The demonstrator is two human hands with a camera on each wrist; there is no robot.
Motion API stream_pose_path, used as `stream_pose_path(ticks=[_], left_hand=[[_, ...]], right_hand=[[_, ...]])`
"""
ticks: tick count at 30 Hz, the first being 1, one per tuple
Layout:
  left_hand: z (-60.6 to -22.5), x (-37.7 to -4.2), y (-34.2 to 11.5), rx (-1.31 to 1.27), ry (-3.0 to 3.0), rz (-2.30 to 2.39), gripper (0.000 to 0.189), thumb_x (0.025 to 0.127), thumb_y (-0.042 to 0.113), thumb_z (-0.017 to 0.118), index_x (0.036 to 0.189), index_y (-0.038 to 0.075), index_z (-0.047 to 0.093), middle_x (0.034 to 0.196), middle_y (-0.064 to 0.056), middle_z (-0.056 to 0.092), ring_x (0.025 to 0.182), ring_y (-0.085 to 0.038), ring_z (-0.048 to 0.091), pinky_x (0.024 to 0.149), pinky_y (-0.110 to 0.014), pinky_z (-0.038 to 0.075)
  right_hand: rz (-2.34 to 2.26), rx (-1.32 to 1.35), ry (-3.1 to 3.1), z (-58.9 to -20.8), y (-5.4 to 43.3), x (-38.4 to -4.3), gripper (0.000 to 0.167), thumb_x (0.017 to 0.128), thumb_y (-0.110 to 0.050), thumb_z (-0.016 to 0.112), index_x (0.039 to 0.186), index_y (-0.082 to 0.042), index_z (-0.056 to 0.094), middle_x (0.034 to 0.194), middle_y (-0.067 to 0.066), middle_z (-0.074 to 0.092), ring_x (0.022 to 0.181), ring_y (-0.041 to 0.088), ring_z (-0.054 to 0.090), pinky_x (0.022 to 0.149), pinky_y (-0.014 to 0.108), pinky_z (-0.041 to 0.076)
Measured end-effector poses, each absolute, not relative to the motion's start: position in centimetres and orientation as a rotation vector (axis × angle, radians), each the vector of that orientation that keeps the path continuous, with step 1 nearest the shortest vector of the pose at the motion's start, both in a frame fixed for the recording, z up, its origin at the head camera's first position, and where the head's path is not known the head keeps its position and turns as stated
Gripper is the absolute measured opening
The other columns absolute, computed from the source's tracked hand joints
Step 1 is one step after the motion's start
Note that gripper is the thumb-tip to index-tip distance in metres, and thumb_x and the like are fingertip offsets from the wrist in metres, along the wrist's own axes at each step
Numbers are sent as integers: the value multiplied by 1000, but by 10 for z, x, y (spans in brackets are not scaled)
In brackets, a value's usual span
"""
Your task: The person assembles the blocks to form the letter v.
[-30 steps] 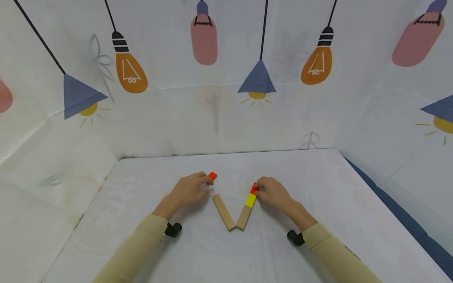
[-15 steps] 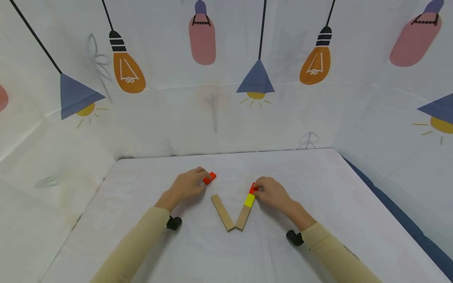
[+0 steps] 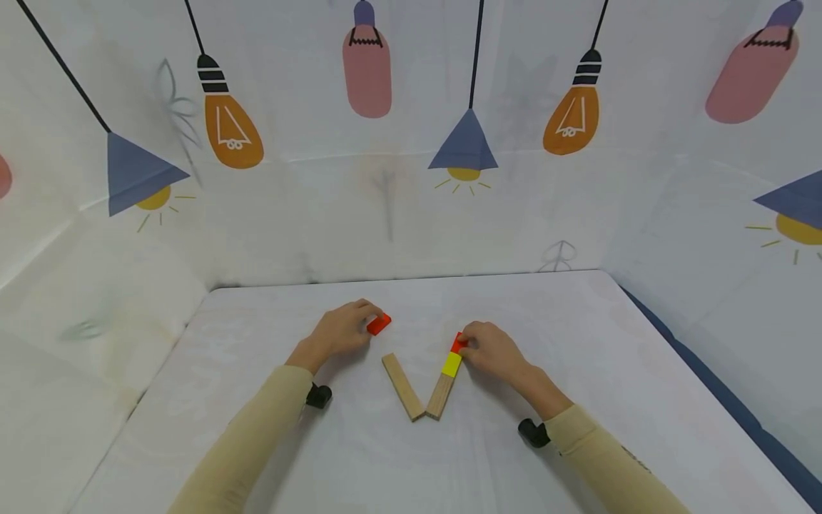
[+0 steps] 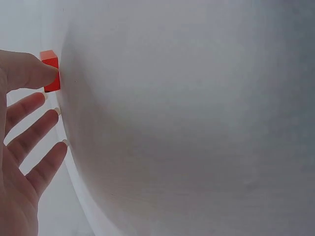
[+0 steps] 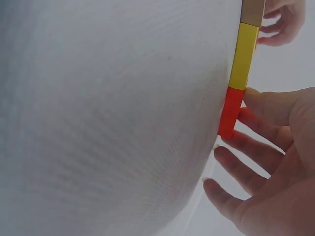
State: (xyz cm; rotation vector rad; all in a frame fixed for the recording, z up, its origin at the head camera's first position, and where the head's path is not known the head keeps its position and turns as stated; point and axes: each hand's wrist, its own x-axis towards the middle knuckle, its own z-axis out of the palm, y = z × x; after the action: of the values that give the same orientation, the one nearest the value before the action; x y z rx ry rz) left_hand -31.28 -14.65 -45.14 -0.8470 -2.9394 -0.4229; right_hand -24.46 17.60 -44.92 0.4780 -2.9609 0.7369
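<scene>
Near the back of the white table, my left hand pinches a small red block. In the left wrist view its thumb lies against the red face, with the other fingers spread. My right hand holds another red block between thumb and fingertips. This block lies end to end with a yellow block, which meets the upper end of a plain wooden plank. A second wooden plank leans the other way, and the two planks' near ends meet in a V shape.
The white tabletop spreads around the blocks. Behind it rises a white sheet printed with lamps and bulbs. A dark blue strip runs along the right edge. Each wrist wears a small black camera.
My left hand has shifted slightly back and left over its red block, which now shows flatter to the table. The right hand stays at its red block.
</scene>
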Motion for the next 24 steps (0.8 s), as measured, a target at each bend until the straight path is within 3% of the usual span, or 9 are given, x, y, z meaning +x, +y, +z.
stream_pose_path(ticks=[10, 16, 24], left_hand=[[-448, -317, -145, -897, -2986, -489, 48, 83, 5, 54, 126, 25, 62, 138, 1, 60, 124, -23, 57, 97, -47, 50], [-447, -319, -141, -892, -3036, -512, 51, 80, 1, 55, 124, 25, 65, 142, 5, 58, 134, -21, 51, 107, -48, 44], [-445, -320, -137, -890, -3073, -477, 52, 80, -2, 53, 121, 27, 64, 134, 3, 61, 117, -16, 55, 96, -41, 49]], right_hand=[[740, 459, -2975, -448, 176, -244, 15, 87, -14, 74, 101, -8, 75, 107, 4, 72, 103, 22, 63, 95, 43, 52], [747, 449, -2987, -447, 175, -242, 16, 87, -15, 74, 101, -8, 75, 108, 4, 72, 103, 22, 62, 96, 42, 52], [740, 459, -2991, -445, 175, -243, 14, 87, -14, 74, 100, -8, 74, 107, 4, 72, 101, 21, 62, 95, 42, 52]])
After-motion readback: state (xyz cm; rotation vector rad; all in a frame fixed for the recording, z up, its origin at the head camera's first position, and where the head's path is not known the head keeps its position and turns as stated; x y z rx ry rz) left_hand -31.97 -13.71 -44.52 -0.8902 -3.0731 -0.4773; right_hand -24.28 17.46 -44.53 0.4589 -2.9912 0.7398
